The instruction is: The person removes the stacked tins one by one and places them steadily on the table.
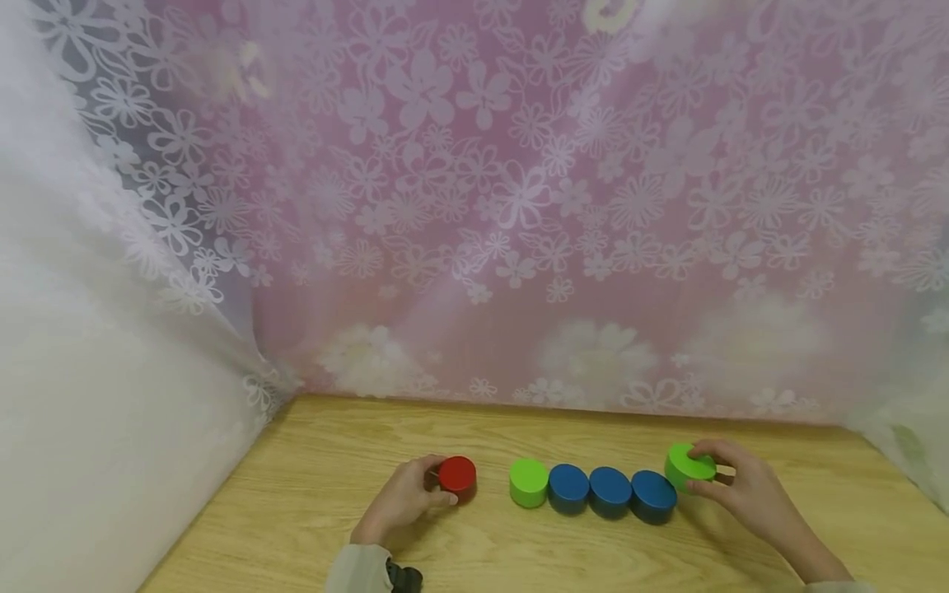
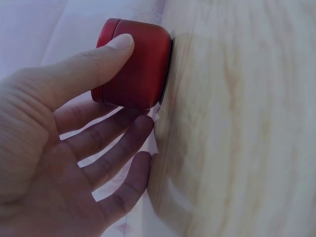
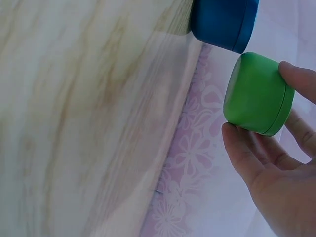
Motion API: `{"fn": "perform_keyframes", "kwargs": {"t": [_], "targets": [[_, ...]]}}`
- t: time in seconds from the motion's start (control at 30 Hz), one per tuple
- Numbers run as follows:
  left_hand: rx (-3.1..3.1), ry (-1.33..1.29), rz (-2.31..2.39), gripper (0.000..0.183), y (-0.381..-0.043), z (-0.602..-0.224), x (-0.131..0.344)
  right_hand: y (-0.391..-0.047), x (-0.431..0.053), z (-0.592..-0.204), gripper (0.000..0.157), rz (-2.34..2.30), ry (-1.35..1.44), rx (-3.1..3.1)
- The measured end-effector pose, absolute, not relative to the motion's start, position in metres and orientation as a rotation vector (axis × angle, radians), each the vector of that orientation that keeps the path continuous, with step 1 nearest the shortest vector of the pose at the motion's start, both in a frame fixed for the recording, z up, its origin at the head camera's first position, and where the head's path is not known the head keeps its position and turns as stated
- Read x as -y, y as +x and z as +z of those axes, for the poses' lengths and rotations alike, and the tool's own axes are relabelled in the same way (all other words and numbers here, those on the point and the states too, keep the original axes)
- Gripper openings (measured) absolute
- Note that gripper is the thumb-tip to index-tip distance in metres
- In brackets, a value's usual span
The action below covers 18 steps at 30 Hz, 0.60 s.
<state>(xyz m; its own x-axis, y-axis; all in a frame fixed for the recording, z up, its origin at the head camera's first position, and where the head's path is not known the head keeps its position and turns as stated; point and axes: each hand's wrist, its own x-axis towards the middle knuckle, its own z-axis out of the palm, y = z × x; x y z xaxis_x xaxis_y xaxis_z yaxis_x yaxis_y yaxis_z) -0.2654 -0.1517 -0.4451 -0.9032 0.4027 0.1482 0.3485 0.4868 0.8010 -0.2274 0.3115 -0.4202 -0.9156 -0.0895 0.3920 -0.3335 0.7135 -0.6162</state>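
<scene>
My left hand (image 1: 404,497) holds a round red tin (image 1: 457,479) between thumb and fingers; in the left wrist view the red tin (image 2: 140,64) stands with its base at the wooden table. My right hand (image 1: 756,494) pinches a green tin (image 1: 685,467) at the right end of a row. In the right wrist view this green tin (image 3: 257,94) is lifted off the table and tilted, close to a blue tin (image 3: 224,22). The row itself has another green tin (image 1: 529,483) on the left, then three blue tins (image 1: 610,492) side by side.
The wooden table (image 1: 282,502) carries all the tins. A pink flowered curtain (image 1: 474,247) hangs along its back edge. White cloth (image 1: 111,371) closes off the left side, and pale cloth (image 1: 908,412) hangs on the right. A dark strap (image 1: 404,578) sits at the left wrist.
</scene>
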Motion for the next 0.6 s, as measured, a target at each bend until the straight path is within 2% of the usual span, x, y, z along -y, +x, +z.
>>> {"fn": "perform_keyframes", "kwargs": {"t": [0.6], "targets": [[-2.677, 0.670, 1.384, 0.050, -0.2638, -0.4436, 0.1514, -0.2286, -0.3177, -0.4245, 0.032, 0.939, 0.339, 2.677]]}}
